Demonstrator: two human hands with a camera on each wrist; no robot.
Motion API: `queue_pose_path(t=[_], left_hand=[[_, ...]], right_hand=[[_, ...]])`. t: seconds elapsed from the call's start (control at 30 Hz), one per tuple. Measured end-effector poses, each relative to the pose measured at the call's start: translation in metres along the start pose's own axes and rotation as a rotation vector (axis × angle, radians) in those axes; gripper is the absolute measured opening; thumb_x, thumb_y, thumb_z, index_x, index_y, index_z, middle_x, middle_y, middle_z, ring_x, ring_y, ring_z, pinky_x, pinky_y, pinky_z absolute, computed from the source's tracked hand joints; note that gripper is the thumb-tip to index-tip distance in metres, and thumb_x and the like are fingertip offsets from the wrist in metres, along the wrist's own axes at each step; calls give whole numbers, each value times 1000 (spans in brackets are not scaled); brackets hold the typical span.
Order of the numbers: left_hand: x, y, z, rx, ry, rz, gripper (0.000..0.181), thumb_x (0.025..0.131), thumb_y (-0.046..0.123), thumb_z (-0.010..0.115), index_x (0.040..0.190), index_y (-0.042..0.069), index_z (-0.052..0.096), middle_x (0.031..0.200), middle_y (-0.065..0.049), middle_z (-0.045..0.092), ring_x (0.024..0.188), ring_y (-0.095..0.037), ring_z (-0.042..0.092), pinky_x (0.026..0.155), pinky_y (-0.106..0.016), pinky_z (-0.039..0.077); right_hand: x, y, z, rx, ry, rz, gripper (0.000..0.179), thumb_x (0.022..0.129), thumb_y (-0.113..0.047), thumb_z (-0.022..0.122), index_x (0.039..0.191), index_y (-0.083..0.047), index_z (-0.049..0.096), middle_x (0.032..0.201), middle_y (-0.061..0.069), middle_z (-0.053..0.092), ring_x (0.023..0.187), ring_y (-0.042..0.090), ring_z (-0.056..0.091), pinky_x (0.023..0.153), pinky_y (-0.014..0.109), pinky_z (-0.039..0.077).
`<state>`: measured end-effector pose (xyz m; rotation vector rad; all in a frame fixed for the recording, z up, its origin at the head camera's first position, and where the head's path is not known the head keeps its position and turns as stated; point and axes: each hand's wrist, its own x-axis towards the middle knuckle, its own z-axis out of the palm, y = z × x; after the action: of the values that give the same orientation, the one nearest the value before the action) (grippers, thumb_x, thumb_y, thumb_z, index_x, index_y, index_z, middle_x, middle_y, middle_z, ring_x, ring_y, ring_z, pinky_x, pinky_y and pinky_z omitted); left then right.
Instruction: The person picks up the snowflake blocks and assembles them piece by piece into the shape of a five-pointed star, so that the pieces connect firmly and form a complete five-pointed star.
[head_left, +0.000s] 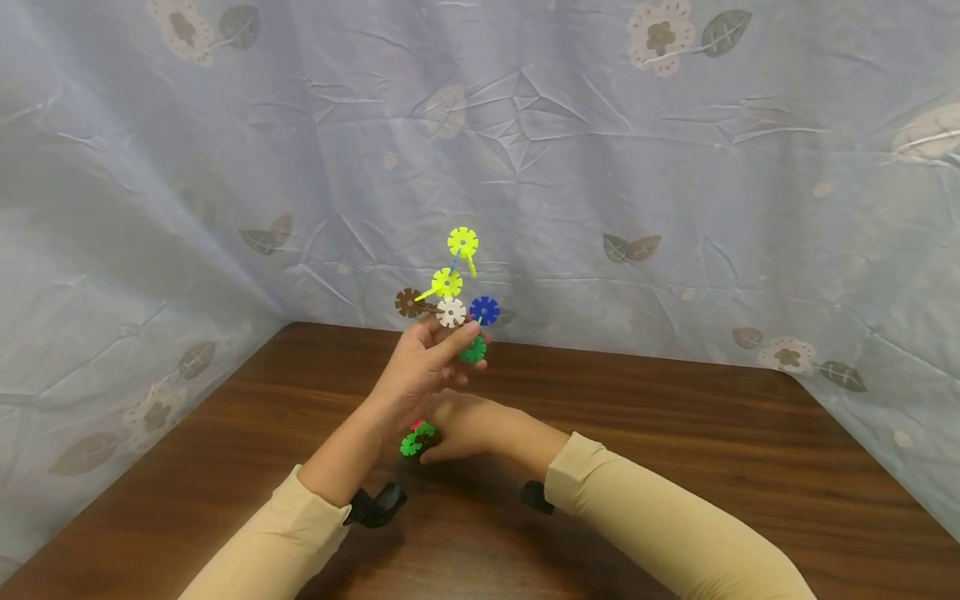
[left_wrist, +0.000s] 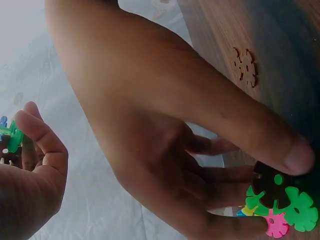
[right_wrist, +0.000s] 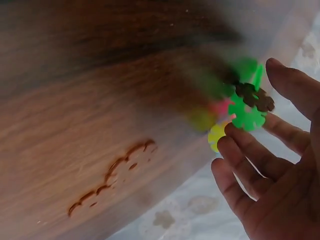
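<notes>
My left hand (head_left: 431, 362) is raised above the table and grips a structure of joined notched plastic discs between thumb and fingers. It includes yellow discs (head_left: 462, 234), a white disc (head_left: 451, 304), a brown disc (head_left: 405, 302), a blue disc (head_left: 484, 301) and a green disc (head_left: 472, 354). Lower down, beneath the left wrist, my right hand (head_left: 476, 421) reaches over loose discs. In the right wrist view its thumb and fingers stand apart around a brown disc (right_wrist: 263, 100) and a green disc (right_wrist: 245, 120). A pink disc (left_wrist: 276, 226) lies close to one fingertip.
A dark wooden table (head_left: 675, 467) lies beneath both arms. Brown scalloped shapes (left_wrist: 247, 70) lie on it near the discs. A pale patterned curtain (head_left: 525, 183) hangs behind and at both sides. Black straps (head_left: 378, 506) sit at the wrists.
</notes>
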<state>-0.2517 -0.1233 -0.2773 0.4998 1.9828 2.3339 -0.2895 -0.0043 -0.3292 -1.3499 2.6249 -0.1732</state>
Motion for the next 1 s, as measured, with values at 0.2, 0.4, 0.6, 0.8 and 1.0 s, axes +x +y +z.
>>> queue_pose_path(t=[0.2, 0.4, 0.6, 0.8, 1.0], left_hand=[[0, 1, 2, 28, -2, 1, 27, 107, 28, 61, 122, 5, 60, 91, 9, 76, 82, -11, 74, 66, -23, 57], [0, 1, 2, 50, -15, 1, 31, 108, 28, 60, 126, 3, 60, 92, 11, 77, 83, -11, 74, 67, -23, 58], [0, -2, 2, 58, -21, 5, 39, 108, 27, 59, 131, -4, 58, 94, 12, 78, 82, -10, 74, 66, -23, 57], [-1, -3, 1, 39, -26, 2, 31, 108, 29, 60, 125, 3, 58, 97, 11, 78, 83, -11, 74, 67, -23, 58], [-2, -3, -1, -4, -43, -1, 36, 107, 26, 61, 129, -3, 56, 93, 9, 76, 81, -12, 75, 70, -23, 59]], right_hand=[[7, -7, 3, -47, -51, 48, 57, 94, -36, 80, 144, -15, 60, 152, 4, 57, 140, 17, 55, 115, 29, 48], [9, -8, 4, -59, -49, 59, 43, 95, -34, 79, 132, -14, 67, 135, 3, 67, 122, 13, 64, 102, 27, 54], [7, -5, 6, -39, -36, 56, 29, 96, -33, 78, 116, -14, 68, 108, -1, 69, 97, 9, 61, 88, 25, 53], [-9, 8, 6, 47, 67, -32, 35, 97, -33, 77, 125, -14, 71, 120, -1, 72, 111, 12, 64, 100, 25, 53], [-41, 28, -2, 308, 260, -85, 38, 98, -24, 76, 130, -7, 68, 122, 7, 75, 106, 19, 74, 90, 24, 59]])
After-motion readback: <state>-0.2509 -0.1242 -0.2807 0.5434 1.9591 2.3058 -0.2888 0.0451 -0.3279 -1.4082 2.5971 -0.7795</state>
